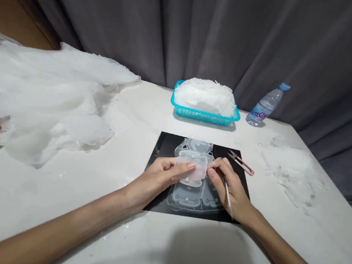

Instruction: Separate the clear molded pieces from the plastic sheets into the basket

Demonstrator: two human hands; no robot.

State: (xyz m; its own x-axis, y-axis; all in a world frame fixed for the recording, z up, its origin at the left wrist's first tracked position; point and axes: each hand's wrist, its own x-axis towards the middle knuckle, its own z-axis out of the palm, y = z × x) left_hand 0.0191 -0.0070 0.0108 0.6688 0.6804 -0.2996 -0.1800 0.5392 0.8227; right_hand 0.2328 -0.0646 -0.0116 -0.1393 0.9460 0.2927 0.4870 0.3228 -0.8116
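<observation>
The left hand [156, 175] pinches a clear plastic piece [191, 171] by its left edge, thumb on top, holding it just above the black mat [162, 147] at the middle of the table [66, 188]; the right hand [231, 186] touches the piece's right edge with its fingertips while closed round a thin white tool [228, 198], whose shaft runs back toward the wrist; so the piece lies between the two hands, its long axis left to right, both hands equally close. Under it more clear pieces [189, 197] lie stacked on the mat; snips [241, 162] with pink handles lie just right of the hands. Far off stand a teal basket [206, 116] heaped with white pieces and a bottle [266, 105]; its label shows letters too blurred to read for certain. White fabric [43, 100] lies at the left.
</observation>
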